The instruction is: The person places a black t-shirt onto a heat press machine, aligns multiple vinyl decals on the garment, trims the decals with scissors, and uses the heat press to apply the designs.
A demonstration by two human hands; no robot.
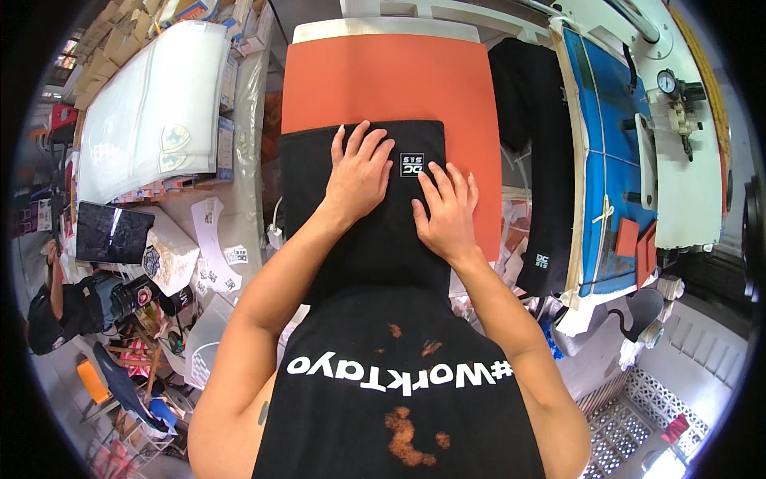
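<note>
A black piece of cloth [319, 247] lies smooth over the near part of an orange-red pad [391, 80]. My left hand [359, 173] rests flat on the cloth near its far edge, fingers slightly spread. On the right, my right hand [448, 211] is at the cloth's right edge, its fingers stretched forward and apart, some reaching over the pad. Between the hands sits a small square black-and-white label [412, 165], with my right fingertips close beside its near right corner. Neither hand grips anything.
Right of the pad hangs a black garment [550, 199], beside a blue padded board [598, 152] and a pressure gauge [668, 81]. Left are stacked clear plastic sheets [152, 112], a dark-screened tablet [114, 231] and a curved white strip with labels [214, 247]. Another person [72, 311] is at far left.
</note>
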